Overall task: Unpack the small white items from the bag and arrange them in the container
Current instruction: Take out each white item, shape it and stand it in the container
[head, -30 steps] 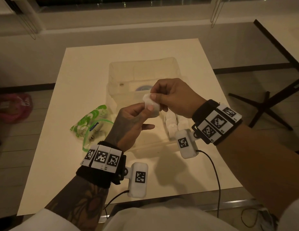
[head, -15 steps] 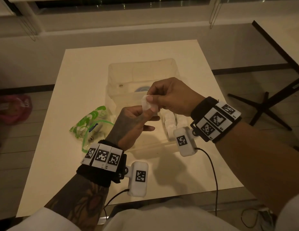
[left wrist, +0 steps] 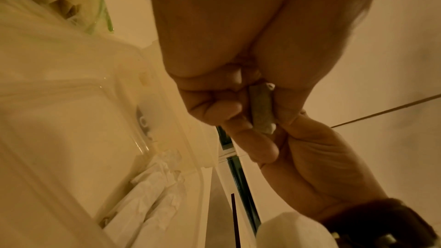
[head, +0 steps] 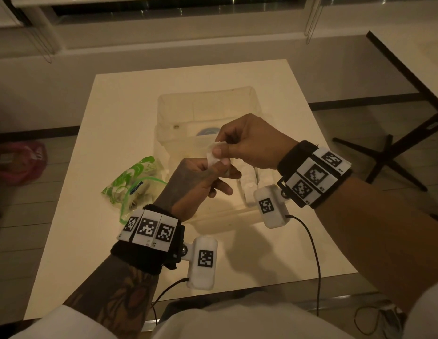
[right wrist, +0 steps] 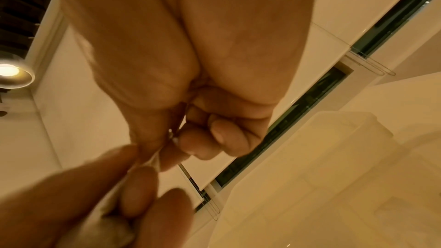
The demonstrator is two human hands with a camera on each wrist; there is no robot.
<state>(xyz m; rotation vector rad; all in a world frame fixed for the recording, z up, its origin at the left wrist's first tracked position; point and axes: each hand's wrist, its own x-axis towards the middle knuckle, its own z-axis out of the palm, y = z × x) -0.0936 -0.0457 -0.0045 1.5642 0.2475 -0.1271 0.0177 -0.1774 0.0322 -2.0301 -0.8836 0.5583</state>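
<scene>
Here both hands (head: 222, 162) pinch one white item (head: 214, 155) above the clear container (head: 164, 113) holding several wrapped white pieces (left wrist: 152, 191).

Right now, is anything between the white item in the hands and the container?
Nothing visible: both hands pinch the white item directly above the open container. Only white items lie inside, near-right.

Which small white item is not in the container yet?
The white item pinched between both hands above the container; the others lie inside it.

Container (head: 208, 104) mouth partly blocked by both hands, bag (head: 129, 184) apparently left, table (head: 249, 253) front bare.
</scene>
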